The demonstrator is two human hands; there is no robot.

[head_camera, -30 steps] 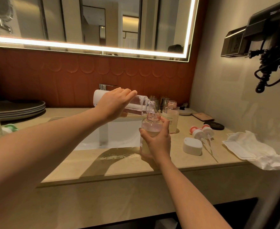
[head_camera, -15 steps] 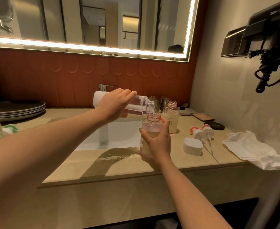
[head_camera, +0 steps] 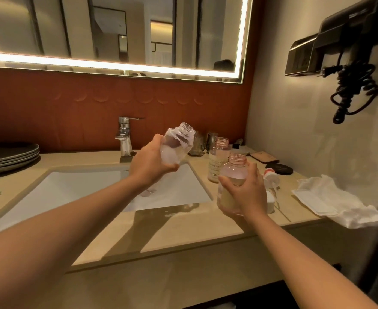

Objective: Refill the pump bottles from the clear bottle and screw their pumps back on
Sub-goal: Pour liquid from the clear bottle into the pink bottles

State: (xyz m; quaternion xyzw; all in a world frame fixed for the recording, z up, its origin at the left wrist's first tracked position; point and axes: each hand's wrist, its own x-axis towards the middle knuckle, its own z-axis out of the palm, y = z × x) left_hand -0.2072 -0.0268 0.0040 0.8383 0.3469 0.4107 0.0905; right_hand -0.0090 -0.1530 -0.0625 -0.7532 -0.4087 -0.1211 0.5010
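As your left hand point(head_camera: 149, 166) grips the clear bottle point(head_camera: 178, 143) over the sink point(head_camera: 72, 188), your right hand point(head_camera: 246, 192) clasps an uncapped pump bottle point(head_camera: 233, 172) near the surface's point(head_camera: 183, 233) front edge; a second bottle point(head_camera: 218, 157) stands open behind, a pump point(head_camera: 271, 178) lying loose.

Two pump bottles point(head_camera: 233, 172) point(head_camera: 217, 158); one clear bottle point(head_camera: 179, 141); two glasses point(head_camera: 198, 144) point(head_camera: 211, 141); one tap point(head_camera: 123, 132); one white cloth point(head_camera: 330, 197).

Clear bottle point(head_camera: 178, 144) no longer lying level over the pump bottle point(head_camera: 233, 175), now swung back with its open mouth pointing up, left hand point(head_camera: 149, 162) drawn away above the sink point(head_camera: 72, 188), the two bottles now apart.
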